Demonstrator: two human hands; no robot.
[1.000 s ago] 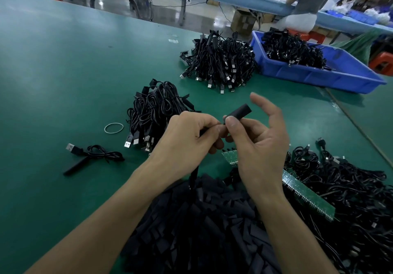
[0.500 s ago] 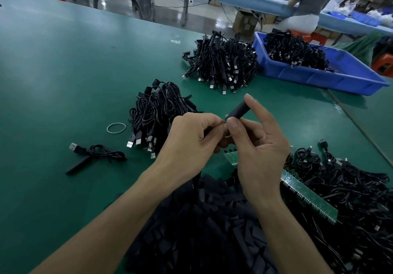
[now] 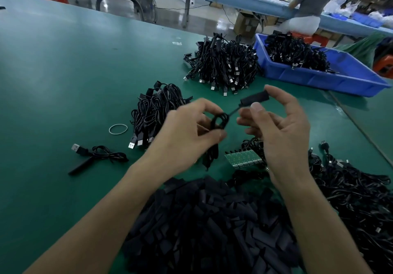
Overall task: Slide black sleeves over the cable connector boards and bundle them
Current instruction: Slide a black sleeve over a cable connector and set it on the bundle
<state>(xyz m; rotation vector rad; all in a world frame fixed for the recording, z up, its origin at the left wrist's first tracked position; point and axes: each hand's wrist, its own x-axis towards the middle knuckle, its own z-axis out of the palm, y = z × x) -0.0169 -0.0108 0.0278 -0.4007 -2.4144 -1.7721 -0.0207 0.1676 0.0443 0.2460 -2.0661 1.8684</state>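
On the green-topped bench [image 3: 63, 71], head view: stock and work in hand.

1. Left hand [image 3: 191, 133]: fingers curled round a coiled black cable [image 3: 219, 120], whose tail hangs below the palm.
2. Right hand [image 3: 278, 137]: thumb and forefinger pinch a short black tubular sleeve [image 3: 254, 99] on the cable's end. It is held in the air above the bench's middle, a short run of cable stretching from it to the coil. No connector board shows at either end of the sleeve, and how well it is seated cannot be told.
3. Near edge: heap of loose black sleeves [image 3: 202, 227].
4. Just beyond the heap, under the right hand: green strip of connector boards [image 3: 242, 158].
5. Right edge: tangle of loose black cables [image 3: 350, 188].
6. Middle, left of the hands: bundle of black cables with silver USB plugs [image 3: 157, 107]. Beside it lies a pale rubber band [image 3: 118, 129], and further left a single sleeved cable [image 3: 95, 154] lies apart.
7. Far edge: larger black cable bundle [image 3: 223, 65], with a blue plastic tray [image 3: 319, 75] of more cables beside it.

Step judged: the sleeve looks fitted on this cable. The next move probably calls for laying the piece with the single one, then taking a fresh cable and sleeve.
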